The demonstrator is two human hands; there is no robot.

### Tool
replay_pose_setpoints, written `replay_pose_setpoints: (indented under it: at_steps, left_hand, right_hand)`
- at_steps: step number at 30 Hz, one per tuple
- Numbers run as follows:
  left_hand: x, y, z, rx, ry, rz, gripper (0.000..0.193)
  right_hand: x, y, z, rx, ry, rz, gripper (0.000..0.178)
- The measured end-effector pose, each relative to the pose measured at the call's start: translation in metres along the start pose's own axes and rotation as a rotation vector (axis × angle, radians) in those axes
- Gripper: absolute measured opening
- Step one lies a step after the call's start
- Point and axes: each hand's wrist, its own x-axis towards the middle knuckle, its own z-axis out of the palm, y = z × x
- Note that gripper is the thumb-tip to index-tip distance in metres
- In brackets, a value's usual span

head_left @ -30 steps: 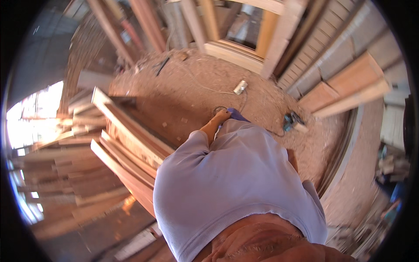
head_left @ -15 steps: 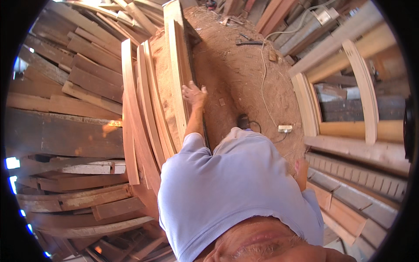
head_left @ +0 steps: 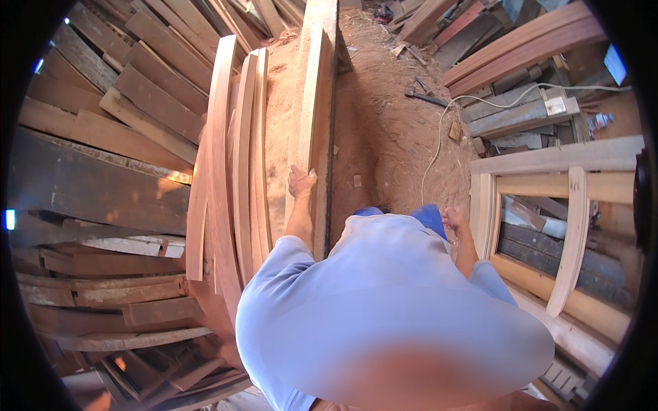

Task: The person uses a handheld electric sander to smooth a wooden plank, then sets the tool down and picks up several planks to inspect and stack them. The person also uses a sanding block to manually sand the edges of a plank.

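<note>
Currently: plank under left hand

Left fingers bend onto it; closure cannot be told. Right hand curls, contents hidden. Plank's long axis points forward from left grip. Rightward: dark edge, then open floor.

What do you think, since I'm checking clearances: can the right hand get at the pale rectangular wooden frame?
Probably yes: the right hand is near the pale wooden frame, with nothing visible between them.
</note>
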Motion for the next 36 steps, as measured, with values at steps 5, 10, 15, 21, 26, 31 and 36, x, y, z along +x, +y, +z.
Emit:
replay_pose_setpoints:
  at_steps: [5, 10, 15, 21, 26, 31, 36]
  left_hand:
    - [0.003, 0.010, 0.005, -0.026, 0.066, 0.013, 0.073]
    - [0.013, 0.015, 0.005, -0.037, 0.003, -0.039, 0.072]
    - [0.059, 0.057, 0.019, -0.061, 0.200, 0.053, 0.071]
    - [0.181, 0.195, 0.021, -0.036, 0.322, 0.024, 0.072]
    - [0.232, 0.286, 0.020, -0.006, 0.182, -0.144, 0.077]
    - [0.262, 0.325, 0.013, 0.097, 0.147, -0.258, 0.077]
    - [0.318, 0.324, 0.001, 0.019, 0.099, -0.197, 0.075]
  right_hand:
    - [0.066, 0.032, -0.039, -0.235, 0.010, 0.166, 0.021]
    - [0.101, -0.029, -0.057, -0.216, -0.091, 0.310, 0.025]
    - [0.200, -0.137, -0.042, -0.615, -0.261, 0.140, 0.021]
    - [0.319, -0.358, 0.000, -0.419, -0.301, -0.135, 0.019]
    - [0.351, -0.505, 0.016, -0.328, -0.295, -0.303, 0.022]
    - [0.387, -0.552, 0.025, -0.362, -0.351, -0.332, 0.022]
    - [0.435, -0.574, 0.043, -0.558, -0.446, -0.341, 0.018]
